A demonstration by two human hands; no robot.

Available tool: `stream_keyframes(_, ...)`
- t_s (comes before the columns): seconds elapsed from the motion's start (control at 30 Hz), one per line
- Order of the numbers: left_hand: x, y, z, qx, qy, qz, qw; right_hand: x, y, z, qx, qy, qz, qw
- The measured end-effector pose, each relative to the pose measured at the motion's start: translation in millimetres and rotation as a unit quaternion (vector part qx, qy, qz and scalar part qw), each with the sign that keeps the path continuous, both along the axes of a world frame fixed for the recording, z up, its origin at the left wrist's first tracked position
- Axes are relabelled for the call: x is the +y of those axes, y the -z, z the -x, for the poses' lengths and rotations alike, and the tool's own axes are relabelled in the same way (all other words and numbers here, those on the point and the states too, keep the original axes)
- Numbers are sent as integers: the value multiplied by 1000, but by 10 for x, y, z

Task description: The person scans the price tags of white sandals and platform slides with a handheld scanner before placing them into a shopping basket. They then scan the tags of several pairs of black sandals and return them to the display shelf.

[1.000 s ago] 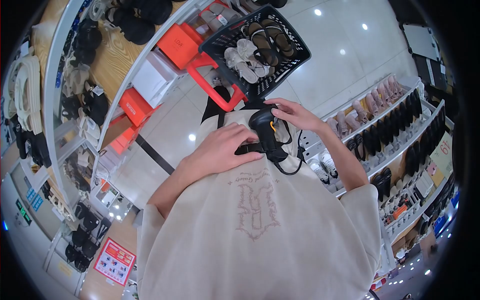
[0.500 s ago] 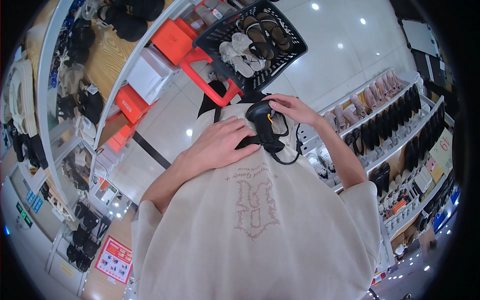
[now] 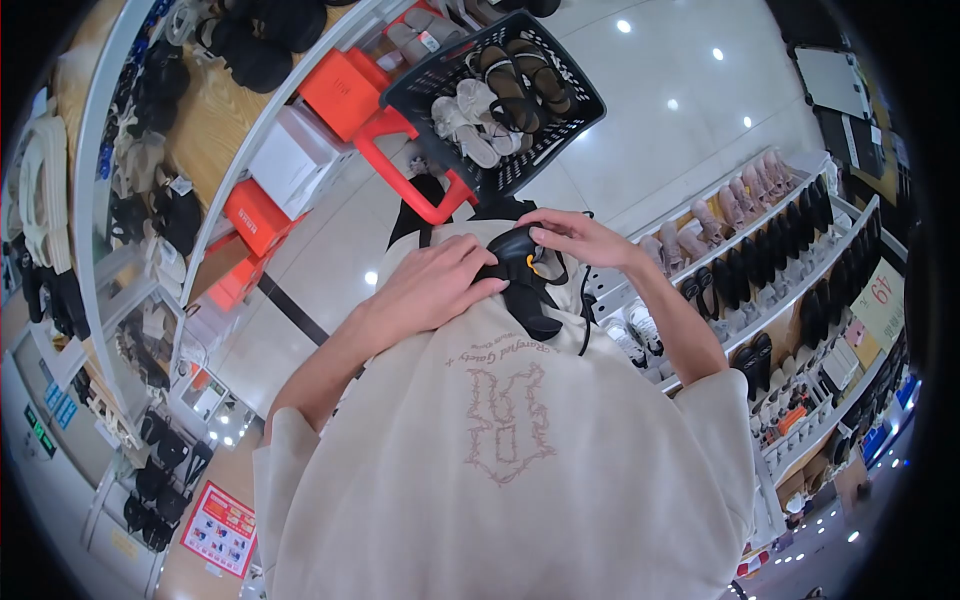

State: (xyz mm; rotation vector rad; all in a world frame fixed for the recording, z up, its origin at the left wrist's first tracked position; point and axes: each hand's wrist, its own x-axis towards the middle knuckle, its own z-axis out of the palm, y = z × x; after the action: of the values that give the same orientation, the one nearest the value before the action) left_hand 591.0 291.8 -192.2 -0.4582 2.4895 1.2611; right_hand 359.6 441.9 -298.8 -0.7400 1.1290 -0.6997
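At my waist, against my beige shirt [image 3: 510, 500], is a black handheld barcode scanner [image 3: 522, 290] with an orange trigger. My right hand [image 3: 575, 238] has its thumb and fingers closed around the scanner's upper end. My left hand [image 3: 435, 280] rests on the shirt at the other side of it, thumb and fingers pinched on a black strap or band [image 3: 488, 272] beside the scanner; how the two join is hidden. A thin black cord [image 3: 586, 320] hangs at the right of the scanner.
Ahead stands a dark basket [image 3: 545, 165] with a red handle [image 3: 405, 185], holding white shoes [image 3: 470, 125] and dark sandals [image 3: 520, 85]. Shoe racks [image 3: 760, 260] run along the right. On the left are shelves with shoes, orange boxes [image 3: 345, 95] and a white box [image 3: 295, 155].
The scanner has turned in my hands, its handle now lying lower and more slanted. My right hand has shifted slightly down and left; my left hand stays beside it.
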Motion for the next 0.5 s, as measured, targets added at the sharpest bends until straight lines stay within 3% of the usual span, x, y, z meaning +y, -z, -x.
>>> stream_keyframes(0.23,167,-229,50,17,-59,21,998,32,-208,-3,-18,-35,-9,999)
stream_keyframes(0.37,134,-286,69,2,-34,25,999,-8,-390,63,19,-90,-21,996)
stream_keyframes(0.5,24,-258,79,26,-9,10,1000,24,-299,20,31,-52,28,998)
